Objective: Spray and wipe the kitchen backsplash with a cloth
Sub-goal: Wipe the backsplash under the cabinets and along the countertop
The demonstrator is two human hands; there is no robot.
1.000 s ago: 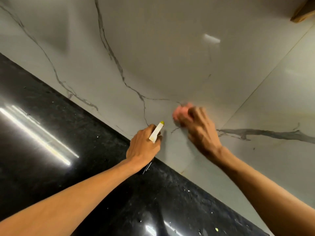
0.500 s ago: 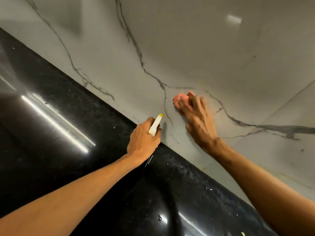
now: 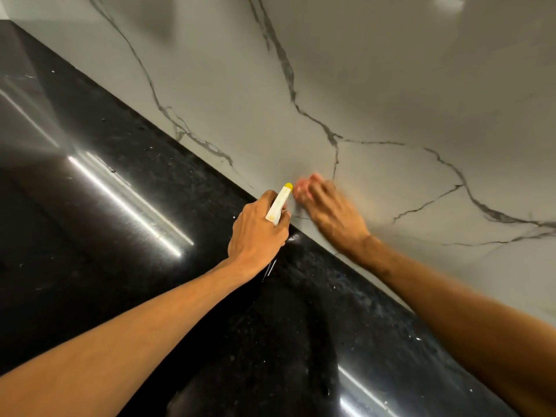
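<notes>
Just to the right of the left hand's grip, the small pink cloth (image 3: 302, 186) is pressed against the pale grey, dark-veined marble-look backsplash (image 3: 391, 85), low down near the seam with the counter. Half a second ago it was held higher on the wall, at the forked vein and well clear of the bottle. It has since been swept down and to the left, and now lies just beside the nozzle. The right hand (image 3: 331, 215) is smeared by motion, so a wiping stroke is judged to be under way. Its fingers appear to be laid flat over the cloth, pressing it rather than clasping it.

The left hand (image 3: 255, 233) is wrapped around the white plastic spray bottle with a yellow nozzle tip (image 3: 279, 204), which is aimed at the wall. Most of the bottle is hidden under the hand, and it cannot be told whether the trigger is squeezed.

Beneath both hands the glossy black speckled stone countertop (image 3: 120, 206) is seen, marked with pale flecks and bright streaks of reflected light. Further travel to the left is blocked by the bottle and the hand around it, and travel downward is stopped by the counter edge. Much of the wall above and to the right is judged still to be wiped.
</notes>
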